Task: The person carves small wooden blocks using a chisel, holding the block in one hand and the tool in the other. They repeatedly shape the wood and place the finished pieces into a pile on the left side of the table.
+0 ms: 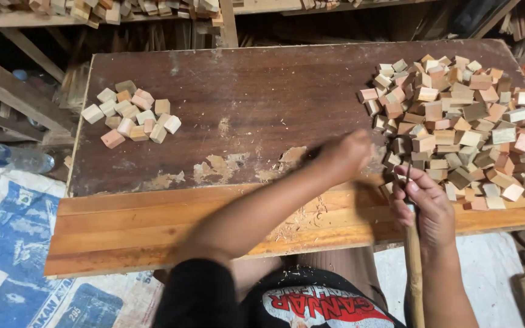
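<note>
On the worn brown workbench [244,91], the right hand [428,203] has its grip clenched around an upright wooden-handled tool [414,267], left hand [344,155] blurred.

Dark brown tabletop [256,97], worn to pale tan patches near front edge; pale sawdust specks scattered across

Orange-brown front planks [153,225], straight lengthwise grain lines

Large pile of wooden blocks [463,133]: mixed cream, tan, pinkish and grey-brown

Small pile of wooden blocks [130,114]: cream, light tan, salmon pink

Light tan tool handle [414,273], dark metal at upper end, in right hand [426,203]

Black sleeve [199,294] on left arm; black shirt [317,304] with red and white print

Woven sack [13,243] on floor: white with blue printed areas

Clear, bluish plastic bottle [7,157]
</note>
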